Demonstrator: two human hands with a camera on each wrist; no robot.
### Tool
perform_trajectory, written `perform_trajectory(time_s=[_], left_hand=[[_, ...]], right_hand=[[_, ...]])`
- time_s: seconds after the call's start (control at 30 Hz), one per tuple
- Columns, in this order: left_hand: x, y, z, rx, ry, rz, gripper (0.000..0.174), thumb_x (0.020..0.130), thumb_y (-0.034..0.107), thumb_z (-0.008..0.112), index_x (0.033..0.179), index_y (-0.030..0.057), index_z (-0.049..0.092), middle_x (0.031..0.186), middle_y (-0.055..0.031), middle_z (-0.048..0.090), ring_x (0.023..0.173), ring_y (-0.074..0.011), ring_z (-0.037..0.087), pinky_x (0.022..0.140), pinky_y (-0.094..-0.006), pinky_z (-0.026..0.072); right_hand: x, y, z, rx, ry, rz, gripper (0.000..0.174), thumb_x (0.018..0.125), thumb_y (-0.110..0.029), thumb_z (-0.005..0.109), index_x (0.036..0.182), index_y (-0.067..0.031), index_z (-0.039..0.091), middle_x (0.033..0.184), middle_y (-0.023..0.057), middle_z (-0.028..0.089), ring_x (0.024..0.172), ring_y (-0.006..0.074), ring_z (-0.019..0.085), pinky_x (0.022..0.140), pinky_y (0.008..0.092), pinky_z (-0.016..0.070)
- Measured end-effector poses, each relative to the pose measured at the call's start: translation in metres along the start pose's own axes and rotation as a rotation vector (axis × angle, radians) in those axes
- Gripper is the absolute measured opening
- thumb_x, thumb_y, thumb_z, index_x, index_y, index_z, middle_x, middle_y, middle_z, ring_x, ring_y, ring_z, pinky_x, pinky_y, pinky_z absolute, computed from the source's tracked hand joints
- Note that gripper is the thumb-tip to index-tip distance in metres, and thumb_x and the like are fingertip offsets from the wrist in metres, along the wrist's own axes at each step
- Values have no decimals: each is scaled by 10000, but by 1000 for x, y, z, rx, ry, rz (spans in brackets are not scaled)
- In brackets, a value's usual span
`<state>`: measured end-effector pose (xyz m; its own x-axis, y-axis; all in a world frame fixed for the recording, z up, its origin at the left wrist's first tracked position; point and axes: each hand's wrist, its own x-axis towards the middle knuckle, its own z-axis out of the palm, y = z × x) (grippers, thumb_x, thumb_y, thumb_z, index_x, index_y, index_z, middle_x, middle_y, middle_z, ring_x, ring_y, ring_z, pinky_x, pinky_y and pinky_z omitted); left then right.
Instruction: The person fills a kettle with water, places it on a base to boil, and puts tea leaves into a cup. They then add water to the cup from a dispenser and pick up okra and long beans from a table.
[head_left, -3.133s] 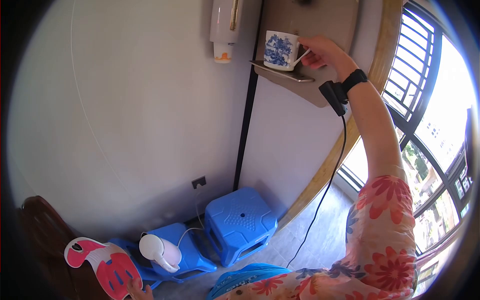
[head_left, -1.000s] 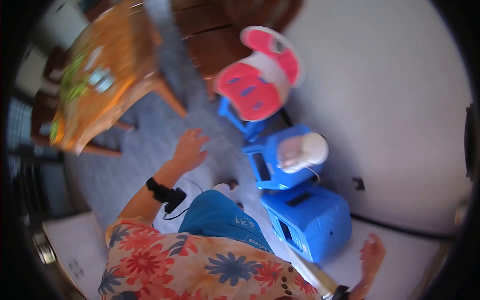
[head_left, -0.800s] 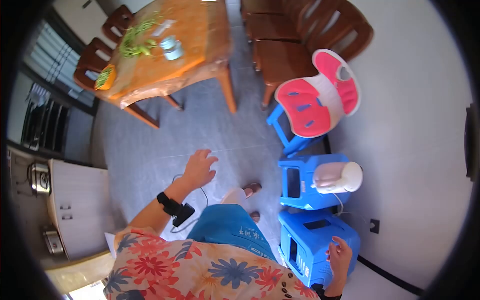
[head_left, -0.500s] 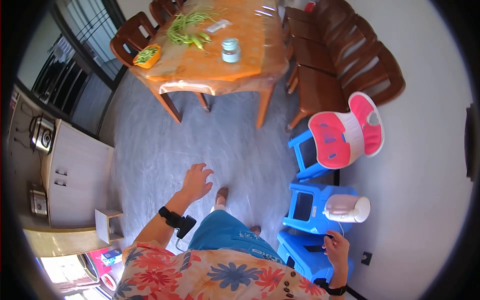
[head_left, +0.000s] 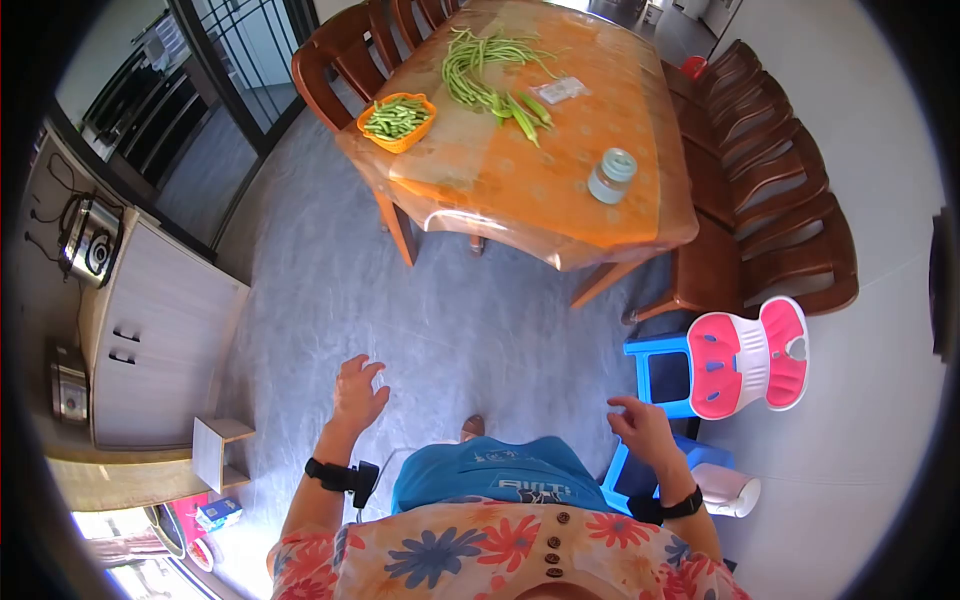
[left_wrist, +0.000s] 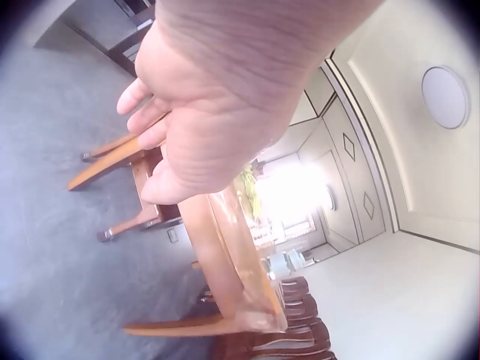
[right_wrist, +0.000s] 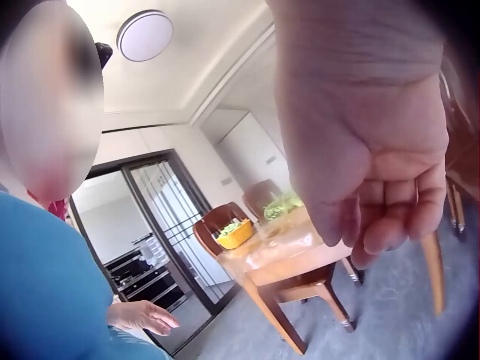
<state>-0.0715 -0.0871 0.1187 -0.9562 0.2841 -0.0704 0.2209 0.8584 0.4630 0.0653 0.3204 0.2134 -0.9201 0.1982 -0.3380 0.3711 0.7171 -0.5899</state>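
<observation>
My left hand (head_left: 360,393) hangs in front of me over the grey floor, fingers loosely bent and holding nothing. On the other side, my right hand (head_left: 643,430) is also bare, near the blue stool (head_left: 665,362) that carries a pink-and-white seat (head_left: 722,365). A pale electric kettle (head_left: 725,488) stands just below that hand on another stool. Both wrist views show relaxed fingers: the left palm (left_wrist: 214,112) is seen against the table, and the right hand (right_wrist: 375,157) has its fingers curled slightly inward.
Ahead stands a table (head_left: 480,205) with long green beans (head_left: 480,70), an orange basket (head_left: 398,122) of cut beans, a small packet (head_left: 560,90) and a glass jar (head_left: 612,176). Wooden chairs (head_left: 800,250) line the right wall. A cabinet (head_left: 165,345) is at left.
Earlier my right hand held a blue-patterned mug by its handle at a wall dispenser; now it is bare. I have turned away, and the table has come nearer in view.
</observation>
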Motion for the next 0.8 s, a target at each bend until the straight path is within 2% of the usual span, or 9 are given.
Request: perform_trajectory(time_s=[0.17, 0.33, 0.47, 0.53, 0.6, 0.63, 0.7, 0.73, 0.8], left_hand=[[22, -16, 6, -32, 9, -98, 377, 653, 172, 672, 1022, 114, 618, 1180, -158, 499, 1116, -336, 438, 918, -432, 383], [63, -27, 11, -61, 41, -141, 361, 646, 161, 680, 997, 116, 609, 1163, -163, 506, 1084, -337, 456, 920, -424, 381], [104, -39, -7, -56, 68, -230, 382, 650, 140, 674, 1023, 89, 609, 1173, -182, 497, 1098, -352, 447, 919, -426, 390], [123, -43, -22, -49, 81, -252, 380, 648, 137, 675, 1020, 92, 609, 1169, -180, 507, 1096, -350, 454, 919, -424, 390], [145, -51, -31, -59, 103, -267, 378, 646, 134, 676, 1016, 94, 609, 1164, -177, 517, 1094, -348, 462, 918, -422, 391], [152, -55, -34, -60, 127, -316, 379, 645, 128, 676, 1016, 88, 610, 1164, -178, 520, 1092, -345, 466, 918, -418, 392], [157, -60, -33, -82, 140, -389, 379, 644, 123, 676, 1015, 82, 610, 1163, -178, 523, 1090, -343, 471, 918, -414, 393], [159, -62, -33, -85, 133, -419, 376, 646, 118, 679, 1014, 75, 613, 1164, -183, 516, 1087, -352, 467, 918, -420, 392], [161, -69, -32, -86, 123, -456, 373, 648, 112, 682, 1013, 69, 617, 1164, -188, 509, 1085, -361, 463, 918, -426, 390]], right_hand=[[98, -43, -10, -33, 51, -200, 278, 771, -176, 631, 1015, -51, 592, 723, 136, 626, 629, 266, 608, 575, 341, 473], [242, -88, -25, 15, 99, -456, 365, 747, -178, 653, 1064, -43, 531, 825, 123, 620, 723, 248, 610, 603, 355, 466], [357, -138, -30, 31, 215, -471, 454, 746, -226, 659, 1126, -22, 517, 1012, 185, 593, 936, 304, 583, 778, 378, 477], [441, -127, -21, 12, 323, -527, 540, 755, -294, 644, 1202, -35, 486, 1134, 219, 538, 1081, 343, 509, 898, 414, 424], [500, -149, -37, -113, 338, -390, 684, 748, -362, 642, 1301, -52, 385, 1240, 210, 473, 1171, 352, 430, 946, 441, 378], [525, -156, -44, -118, 330, -384, 684, 748, -362, 642, 1301, -52, 385, 1240, 210, 473, 1171, 352, 430, 946, 441, 378], [568, -169, -54, -131, 385, -262, 872, 696, -431, 681, 1373, -81, 258, 1329, 211, 383, 1233, 356, 359, 966, 437, 364], [589, -165, -54, -149, 369, -269, 872, 696, -431, 681, 1373, -81, 258, 1329, 211, 383, 1233, 356, 359, 966, 437, 364], [623, -159, -45, -176, 358, -174, 1035, 620, -531, 707, 1407, -127, 172, 1367, 235, 310, 1272, 385, 288, 980, 468, 341]])
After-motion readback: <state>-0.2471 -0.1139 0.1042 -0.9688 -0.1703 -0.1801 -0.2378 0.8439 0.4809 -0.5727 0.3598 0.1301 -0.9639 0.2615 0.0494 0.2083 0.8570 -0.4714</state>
